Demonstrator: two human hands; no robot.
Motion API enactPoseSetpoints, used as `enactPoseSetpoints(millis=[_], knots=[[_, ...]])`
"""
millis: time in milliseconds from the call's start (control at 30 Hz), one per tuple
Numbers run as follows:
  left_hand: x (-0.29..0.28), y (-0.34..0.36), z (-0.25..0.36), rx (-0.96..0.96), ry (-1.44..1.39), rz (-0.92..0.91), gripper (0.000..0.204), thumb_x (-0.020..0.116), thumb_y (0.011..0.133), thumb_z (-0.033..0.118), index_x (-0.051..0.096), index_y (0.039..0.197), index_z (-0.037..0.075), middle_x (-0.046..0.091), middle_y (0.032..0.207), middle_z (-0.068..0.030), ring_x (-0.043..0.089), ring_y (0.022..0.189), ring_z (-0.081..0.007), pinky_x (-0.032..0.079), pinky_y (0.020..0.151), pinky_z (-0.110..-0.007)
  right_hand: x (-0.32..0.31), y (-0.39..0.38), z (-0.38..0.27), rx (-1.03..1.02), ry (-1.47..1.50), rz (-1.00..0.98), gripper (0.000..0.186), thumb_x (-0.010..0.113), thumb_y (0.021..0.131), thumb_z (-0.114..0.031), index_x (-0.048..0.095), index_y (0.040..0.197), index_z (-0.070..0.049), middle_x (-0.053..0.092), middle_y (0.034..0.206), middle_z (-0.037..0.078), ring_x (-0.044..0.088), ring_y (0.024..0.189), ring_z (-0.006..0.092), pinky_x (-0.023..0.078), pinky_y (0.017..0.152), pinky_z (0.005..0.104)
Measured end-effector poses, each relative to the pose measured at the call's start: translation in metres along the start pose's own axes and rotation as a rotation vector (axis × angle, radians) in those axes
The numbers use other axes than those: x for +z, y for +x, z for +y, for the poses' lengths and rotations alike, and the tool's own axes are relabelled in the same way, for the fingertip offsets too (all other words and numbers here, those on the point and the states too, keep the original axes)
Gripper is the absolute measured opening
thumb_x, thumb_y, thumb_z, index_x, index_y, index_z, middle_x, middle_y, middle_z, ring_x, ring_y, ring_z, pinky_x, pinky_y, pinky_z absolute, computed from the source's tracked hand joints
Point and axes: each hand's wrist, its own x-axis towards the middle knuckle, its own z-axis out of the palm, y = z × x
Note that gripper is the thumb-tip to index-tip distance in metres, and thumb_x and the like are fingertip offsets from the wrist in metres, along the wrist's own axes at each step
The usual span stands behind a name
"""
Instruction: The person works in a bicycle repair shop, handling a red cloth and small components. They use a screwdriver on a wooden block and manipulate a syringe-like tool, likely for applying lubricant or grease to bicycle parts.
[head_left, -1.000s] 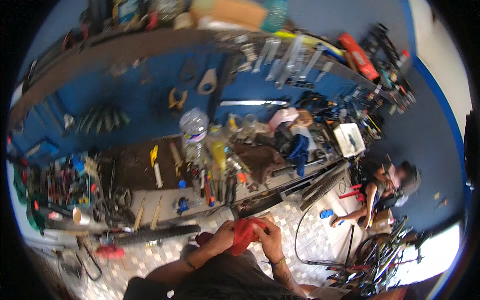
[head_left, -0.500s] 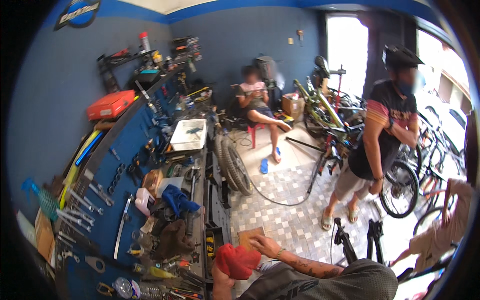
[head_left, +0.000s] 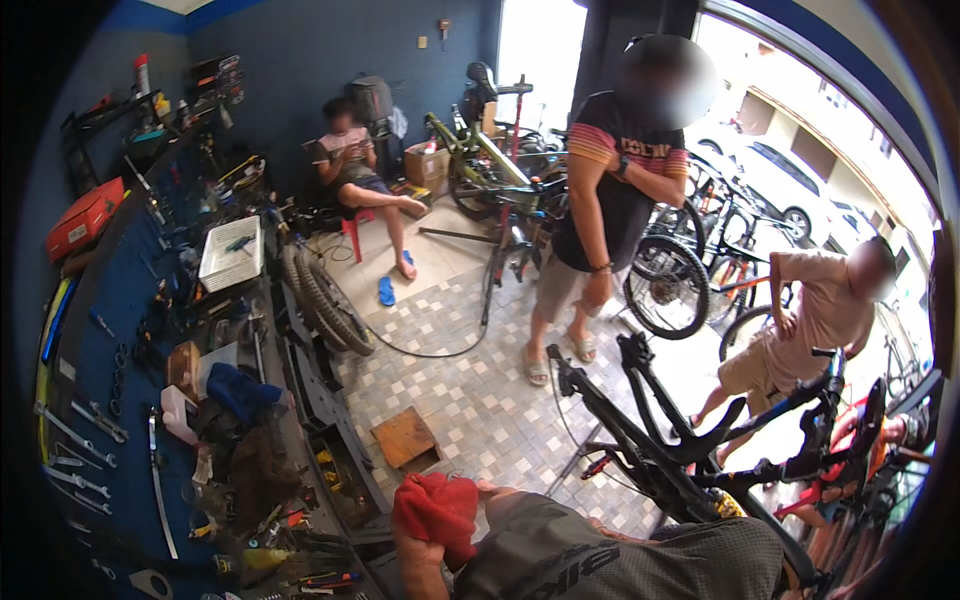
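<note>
A bright red cloth (head_left: 436,512) is bunched up in front of me, held in my left hand (head_left: 422,556), which is closed around its lower side. Of my right hand (head_left: 487,489) just a sliver of skin shows beside the cloth; its fingers are hidden, so whether it touches the cloth is unclear. To my right a black bicycle frame (head_left: 690,415) is held up above the floor.
A workbench with a dark brown rag (head_left: 265,468), a blue cloth (head_left: 240,390) and a white basket (head_left: 230,255) runs along my left. A wooden box (head_left: 405,438) sits on the tiled floor. One person stands ahead (head_left: 610,200), another at right (head_left: 800,320); one sits farther back.
My view has swung right, bringing the bicycle frame and the person at right further in. My right hand, earlier visible beside the cloth, is now mostly hidden. The red cloth stays in my left hand.
</note>
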Motion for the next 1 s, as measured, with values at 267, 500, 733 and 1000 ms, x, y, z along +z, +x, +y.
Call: enactPoseSetpoints(millis=[267,500,733,1000], knots=[[0.01,-0.002,0.002,-0.225,-0.106,-0.138,0.024,0.062,0.104,0.036,0.066,0.111,0.013,0.07,0.11,-0.0056,0.067,0.105,-0.0264,0.054,0.098,-0.046,-0.023,-0.043,-0.019,0.08,0.362,0.141,0.069,0.069,0.087,-0.059,0.077,0.093,0.01,0.076,0.105,0.028,0.075,0.1,0.0407,0.057,0.087,0.0482],[0.012,0.016,-0.042,-0.191,0.053,-0.141,0.028,0.06,0.106,0.032,0.063,0.121,0.008,0.069,0.115,-0.0103,0.067,0.107,-0.0275,0.055,0.098,-0.047,-0.13,-0.129,-0.217,-0.798,0.447,-0.003,0.049,0.058,0.108,-0.045,0.07,0.125,-0.001,0.073,0.104,0.007,0.069,0.091,0.017,0.056,0.083,0.0325],[0.019,0.027,-0.052,-0.196,-0.004,-0.192,0.044,0.049,0.11,0.045,0.059,0.134,0.009,0.067,0.133,-0.0157,0.065,0.122,-0.0336,0.052,0.108,-0.052,-0.206,-0.238,-0.329,-1.299,0.339,0.274,0.037,0.073,0.098,-0.032,0.066,0.125,-0.008,0.066,0.115,0.012,0.068,0.099,0.0285,0.055,0.087,0.0387],[0.074,0.05,-0.047,-0.149,0.544,-0.124,0.045,0.054,0.106,0.05,0.058,0.129,0.011,0.068,0.115,-0.013,0.068,0.099,-0.0368,0.057,0.083,-0.058,-0.124,-0.513,-0.422,-2.756,0.87,-1.122,0.038,0.071,0.1,-0.023,0.065,0.126,0.004,0.064,0.129,0.027,0.062,0.116,0.0445,0.051,0.094,0.0519]])
